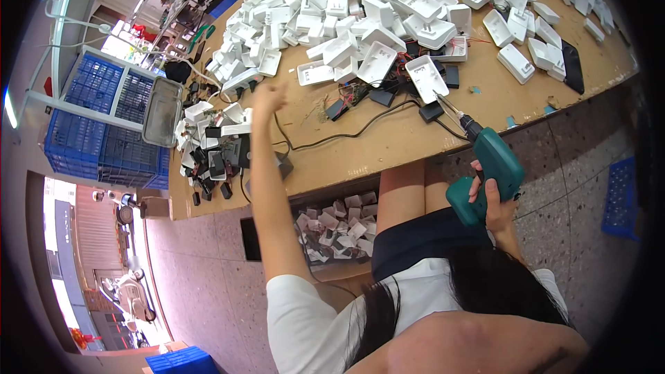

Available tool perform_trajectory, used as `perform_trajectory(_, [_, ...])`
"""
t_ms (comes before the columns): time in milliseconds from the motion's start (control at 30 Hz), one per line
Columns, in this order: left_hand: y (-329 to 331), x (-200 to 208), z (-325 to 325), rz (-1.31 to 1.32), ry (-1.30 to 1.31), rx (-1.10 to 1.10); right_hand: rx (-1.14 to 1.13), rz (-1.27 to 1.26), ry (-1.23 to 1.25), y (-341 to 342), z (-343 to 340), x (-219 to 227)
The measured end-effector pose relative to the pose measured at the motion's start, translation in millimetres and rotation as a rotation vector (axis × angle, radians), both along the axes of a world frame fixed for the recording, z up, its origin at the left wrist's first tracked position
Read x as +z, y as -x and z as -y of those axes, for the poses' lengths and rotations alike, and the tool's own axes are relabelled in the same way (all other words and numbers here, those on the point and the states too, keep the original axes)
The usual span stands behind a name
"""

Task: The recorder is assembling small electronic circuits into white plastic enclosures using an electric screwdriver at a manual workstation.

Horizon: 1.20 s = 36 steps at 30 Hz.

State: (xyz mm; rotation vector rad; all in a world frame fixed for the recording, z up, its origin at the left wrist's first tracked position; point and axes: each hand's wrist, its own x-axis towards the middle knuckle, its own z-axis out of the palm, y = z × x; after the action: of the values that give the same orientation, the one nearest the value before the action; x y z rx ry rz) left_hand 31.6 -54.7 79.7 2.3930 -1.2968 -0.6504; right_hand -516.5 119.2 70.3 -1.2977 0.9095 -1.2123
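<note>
My right hand (493, 204) grips a green power drill (497, 163) by its handle, above my lap at the table's front edge. Its long thin bit reaches to the near end of a white plastic case (424, 77); I cannot tell whether they touch. My left hand (269, 99) is over the left part of the table, just right of a white power strip (242, 82). Its fingers look bent and slightly blurred, and no object shows in them. A small black box (431, 111) on a cable lies below the white case.
White plastic cases (339, 3) are heaped across the back. Black parts and wires (377, 86) lie mid-table, with a black cable (346, 136) nearby. A phone (572, 68) lies at right. More black and white pieces (211, 156) pile up at left. Beneath the table stands a box of pieces (336, 228).
</note>
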Motion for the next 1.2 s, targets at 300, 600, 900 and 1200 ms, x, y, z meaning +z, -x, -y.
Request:
perform_trajectory(300, [76.0, -106.1, 56.1, -0.726, 0.51, 0.452, -0.048, 0.038, -0.045, 25.5, 2.0, -9.6])
perform_trajectory(600, [198.5, -13.4, -9.2, 0.171, 1.019, 0.016, -0.118, 0.077, -0.019, 63.3, 2.9, -17.3])
perform_trajectory(900, [314.5, -62.2, -66.3, 0.496, 0.684, -0.717, 0.026, -0.048, -0.013, 65.5, 20.1, -43.6])
perform_trajectory(1200, [244.9, -54.9, -59.2, 0.457, 0.993, -0.306, -0.019, -0.04, 0.021, 59.2, 24.5, -50.5])
